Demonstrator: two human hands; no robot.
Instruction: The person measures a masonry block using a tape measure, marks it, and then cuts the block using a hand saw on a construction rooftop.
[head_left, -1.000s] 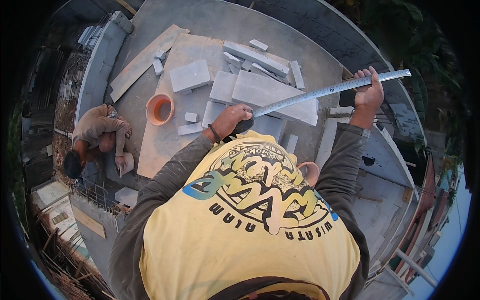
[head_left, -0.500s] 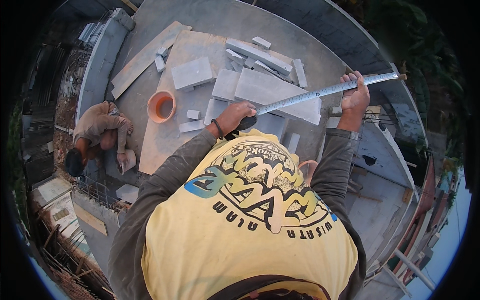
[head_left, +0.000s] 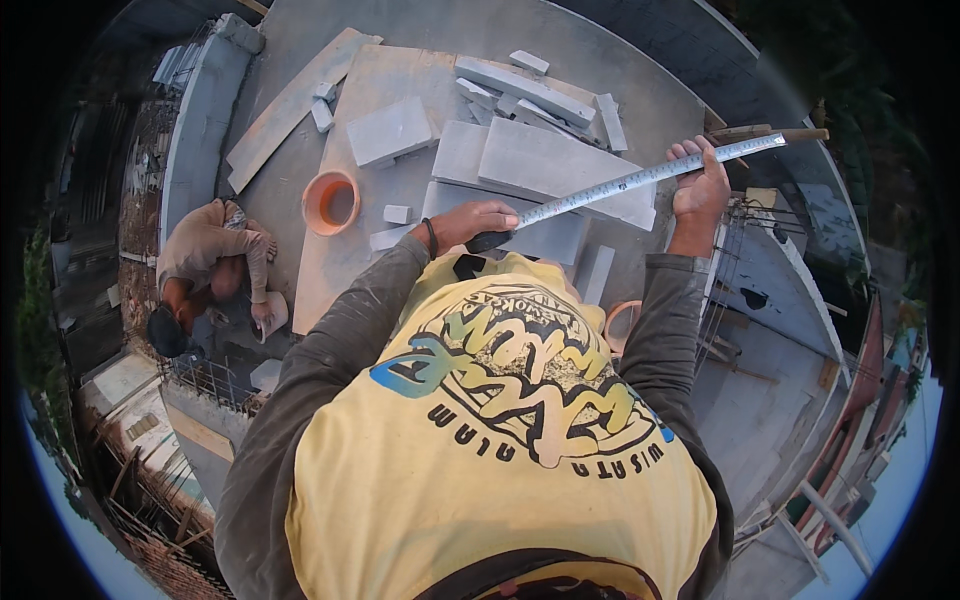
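Tape-measure blade (head_left: 622, 184) extended, apparently clear of concrete blocks (head_left: 540, 158). Left hand (head_left: 480, 221) clamps the black case (head_left: 488, 241); right hand (head_left: 702, 188) meets blade, closure indeterminable.

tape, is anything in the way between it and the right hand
Nothing visible: the tape runs from the left hand to the right hand and sticks out past it. The blocks show behind it, not between.
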